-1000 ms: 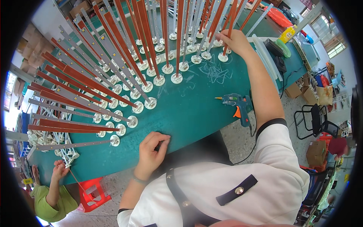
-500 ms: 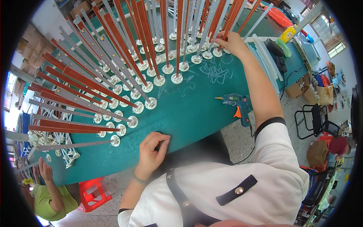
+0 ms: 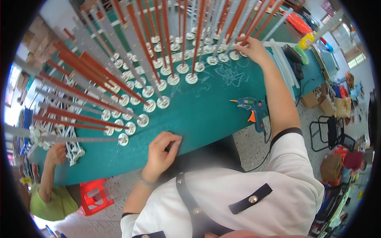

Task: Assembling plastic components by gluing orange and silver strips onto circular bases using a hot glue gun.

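Observation:
My right hand reaches to the far right of the strip rows. Its thumb and fingers close round the lower part of a reddish-brown strip, just above a round white base. Near the table's front edge, my left hand is curled, thumb tip close to the index finger, with nothing visible in it. Many upright strips stand on such bases, some brown, others grey with small square dots like LEDs. Between my hands and nearer the right lies a blue glue gun with an orange trigger.
The green table has whitish string-like marks. Pale long tubes, a black box and a yellow bottle lie to the right. At the left, a co-worker's hand is near white cable bundles; a red stool stands below.
The whole view has shifted slightly. My right hand stays at the strips on the far right, my left hand stays curled. The co-worker's hand has moved up toward the cable bundles.

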`<state>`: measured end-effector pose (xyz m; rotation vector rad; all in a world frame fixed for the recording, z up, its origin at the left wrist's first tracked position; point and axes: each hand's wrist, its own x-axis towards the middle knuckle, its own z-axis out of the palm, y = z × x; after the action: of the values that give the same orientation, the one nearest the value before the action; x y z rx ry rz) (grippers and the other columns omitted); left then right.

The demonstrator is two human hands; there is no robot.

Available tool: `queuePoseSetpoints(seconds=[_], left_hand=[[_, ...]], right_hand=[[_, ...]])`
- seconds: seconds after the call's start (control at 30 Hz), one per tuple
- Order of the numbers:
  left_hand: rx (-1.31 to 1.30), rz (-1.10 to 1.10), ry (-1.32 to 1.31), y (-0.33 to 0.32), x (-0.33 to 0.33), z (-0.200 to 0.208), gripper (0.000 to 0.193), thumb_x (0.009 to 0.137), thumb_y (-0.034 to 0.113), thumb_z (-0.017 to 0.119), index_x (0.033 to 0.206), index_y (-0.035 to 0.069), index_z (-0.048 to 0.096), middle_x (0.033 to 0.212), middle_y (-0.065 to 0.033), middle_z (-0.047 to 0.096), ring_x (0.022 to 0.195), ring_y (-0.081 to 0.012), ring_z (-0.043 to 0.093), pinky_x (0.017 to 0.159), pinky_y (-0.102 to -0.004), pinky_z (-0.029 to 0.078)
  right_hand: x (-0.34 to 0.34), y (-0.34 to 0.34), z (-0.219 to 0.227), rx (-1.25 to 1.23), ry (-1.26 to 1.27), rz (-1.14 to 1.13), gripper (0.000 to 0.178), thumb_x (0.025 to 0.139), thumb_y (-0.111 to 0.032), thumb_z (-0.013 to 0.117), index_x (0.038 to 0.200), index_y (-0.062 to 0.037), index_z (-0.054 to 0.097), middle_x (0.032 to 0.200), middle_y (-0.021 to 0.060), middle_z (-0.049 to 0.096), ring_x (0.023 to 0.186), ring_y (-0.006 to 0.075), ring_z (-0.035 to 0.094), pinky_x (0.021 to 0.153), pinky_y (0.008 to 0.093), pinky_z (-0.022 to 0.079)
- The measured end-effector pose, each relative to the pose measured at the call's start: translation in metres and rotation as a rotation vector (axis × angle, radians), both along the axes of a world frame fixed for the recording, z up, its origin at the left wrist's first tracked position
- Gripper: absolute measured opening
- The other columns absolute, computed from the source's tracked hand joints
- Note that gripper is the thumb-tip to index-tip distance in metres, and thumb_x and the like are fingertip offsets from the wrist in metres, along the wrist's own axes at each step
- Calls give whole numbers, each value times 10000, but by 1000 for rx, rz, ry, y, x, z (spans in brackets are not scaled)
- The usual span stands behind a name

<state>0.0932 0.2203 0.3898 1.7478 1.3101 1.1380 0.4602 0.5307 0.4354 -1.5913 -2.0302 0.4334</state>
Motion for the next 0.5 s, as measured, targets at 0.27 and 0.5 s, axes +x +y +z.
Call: queuePoseSetpoints(seconds=[0.27,0.5], left_hand=[[33,33,-21,-3,-9,-9,105,836,3,676,935,38,678,862,-110,631,771,-296,625,664,-355,511],[121,-11,-60,-18,-19,-8,120,825,-2,709,934,42,691,857,-75,644,761,-235,627,650,-322,498]], right_hand=[[31,-64,35,124,339,-83,373,920,-208,701,1250,-43,644,1034,72,693,902,123,637,794,247,505],[-33,-227,57,8,548,162,185,860,-27,663,1044,-15,683,884,22,665,721,95,585,630,212,444]])
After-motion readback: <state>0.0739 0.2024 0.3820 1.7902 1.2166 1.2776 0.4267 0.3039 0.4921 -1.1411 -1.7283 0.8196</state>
